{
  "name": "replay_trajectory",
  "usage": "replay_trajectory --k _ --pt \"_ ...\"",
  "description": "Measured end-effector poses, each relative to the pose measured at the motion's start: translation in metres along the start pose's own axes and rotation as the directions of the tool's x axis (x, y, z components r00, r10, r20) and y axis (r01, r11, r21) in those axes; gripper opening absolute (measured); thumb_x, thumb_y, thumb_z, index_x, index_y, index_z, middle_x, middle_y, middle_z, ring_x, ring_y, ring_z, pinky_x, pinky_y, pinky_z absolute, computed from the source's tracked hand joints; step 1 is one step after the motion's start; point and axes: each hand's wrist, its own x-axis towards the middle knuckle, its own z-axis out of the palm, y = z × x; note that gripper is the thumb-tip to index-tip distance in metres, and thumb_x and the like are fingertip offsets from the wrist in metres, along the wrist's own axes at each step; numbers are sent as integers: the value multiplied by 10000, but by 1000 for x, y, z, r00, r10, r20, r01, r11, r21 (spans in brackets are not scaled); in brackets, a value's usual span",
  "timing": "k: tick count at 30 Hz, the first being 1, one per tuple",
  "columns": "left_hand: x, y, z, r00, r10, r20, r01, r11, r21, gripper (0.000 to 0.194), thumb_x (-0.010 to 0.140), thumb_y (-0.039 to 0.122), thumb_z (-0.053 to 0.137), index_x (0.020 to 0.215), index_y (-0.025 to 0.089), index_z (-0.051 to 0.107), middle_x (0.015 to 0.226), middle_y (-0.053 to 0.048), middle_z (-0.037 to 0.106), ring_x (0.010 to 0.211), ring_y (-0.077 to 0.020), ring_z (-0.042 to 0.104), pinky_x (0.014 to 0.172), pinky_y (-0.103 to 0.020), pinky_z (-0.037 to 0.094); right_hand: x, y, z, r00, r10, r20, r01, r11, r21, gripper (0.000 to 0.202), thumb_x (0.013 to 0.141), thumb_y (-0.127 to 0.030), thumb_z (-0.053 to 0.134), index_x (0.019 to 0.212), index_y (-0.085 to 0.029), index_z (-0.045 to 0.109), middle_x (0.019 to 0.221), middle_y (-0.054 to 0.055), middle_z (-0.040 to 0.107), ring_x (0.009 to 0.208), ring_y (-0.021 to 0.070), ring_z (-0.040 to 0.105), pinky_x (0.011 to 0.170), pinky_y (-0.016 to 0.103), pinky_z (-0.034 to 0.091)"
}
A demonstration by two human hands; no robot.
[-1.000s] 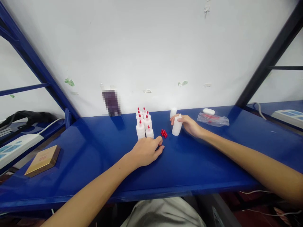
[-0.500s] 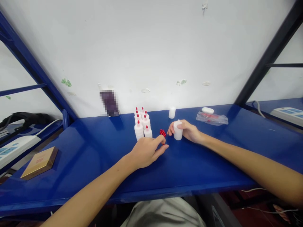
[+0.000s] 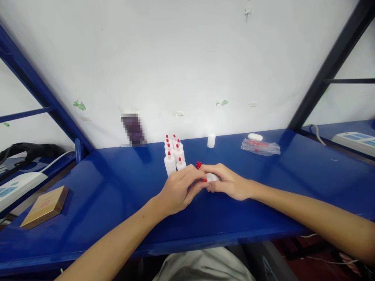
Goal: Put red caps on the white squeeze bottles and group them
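Note:
My left hand (image 3: 180, 191) pinches a small red cap (image 3: 204, 180) between thumb and fingertips. The cap is at the tip of a white bottle (image 3: 213, 177), which lies tilted toward the left in the grasp of my right hand (image 3: 230, 182). Just behind the fingers is a small cluster of red caps (image 3: 199, 165). To the left, several white bottles with red caps (image 3: 170, 163) stand upright in two rows, the nearest partly hidden by my left hand.
A white bottle or cup (image 3: 211, 140) stands near the wall. Behind on the right lie a clear plastic bag with red pieces (image 3: 260, 147) and a white oval object (image 3: 255, 137). A gold box (image 3: 45, 207) and a power strip (image 3: 22, 187) are at the left.
My right hand has tipped the upright bottle over toward my left hand and brought it nearer. My left hand now has a red cap at its tip.

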Motion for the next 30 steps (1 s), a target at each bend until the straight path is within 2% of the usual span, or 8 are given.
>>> replay_trajectory --k 3,7,12,17,21,25,28,30 --pt "0 0 -1 997 -26 70 25 1000 12 100 980 236 508 1037 187 573 820 -18 653 649 -101 575 619 -218 447 0 0 -2 999 -6 40 5 999 38 166 877 -322 560 827 -167 595 663 -27 532 591 115 459 571 238 364" --pt "1 1 -1 991 -26 132 21 999 37 141 989 228 477 1094 191 564 728 13 648 577 -94 564 577 -211 421 0 -3 -4 996 13 88 -20 997 79 364 892 -474 540 769 -141 624 630 -26 482 573 107 398 534 244 320" --pt "-1 -1 0 964 -2 268 -27 994 105 200 1003 235 408 1103 173 569 693 1 642 560 -113 568 546 -226 396 1 -5 -3 994 53 92 -45 995 -88 538 909 -595 486 737 -120 672 595 -26 465 561 96 346 523 238 281" --pt "0 0 -2 953 -12 303 -34 989 147 224 997 262 398 1100 173 576 661 7 619 544 -120 552 550 -237 407 1 -3 -1 996 61 64 -42 965 -258 553 886 -626 495 689 -136 662 570 -29 457 547 96 346 523 232 277" --pt "2 3 -1 966 7 257 -53 984 170 195 988 276 426 1018 171 587 618 20 584 509 -114 511 523 -239 383 2 -1 -1 998 56 39 -40 946 -321 575 893 -643 452 664 -144 622 556 -31 424 536 97 340 513 232 272" --pt "3 2 0 979 44 200 -83 977 195 159 957 229 434 912 173 577 647 11 584 536 -110 502 532 -240 380 3 3 -3 999 15 49 1 953 -304 560 927 -623 420 675 -149 580 577 -32 429 538 94 349 519 229 278" --pt "5 -8 -8 985 161 61 -171 954 246 133 900 202 457 801 181 544 627 9 545 540 -114 476 531 -246 375 4 7 -4 999 -10 33 18 965 -262 536 940 -599 439 670 -150 553 584 -33 434 539 90 358 525 226 290" --pt "6 -18 -20 963 258 -73 -220 917 334 95 860 191 489 774 186 532 624 6 525 552 -126 468 535 -257 376 4 10 -5 1000 -2 -13 -1 981 -194 504 956 -568 445 715 -146 578 604 -22 476 555 98 421 544 226 333"
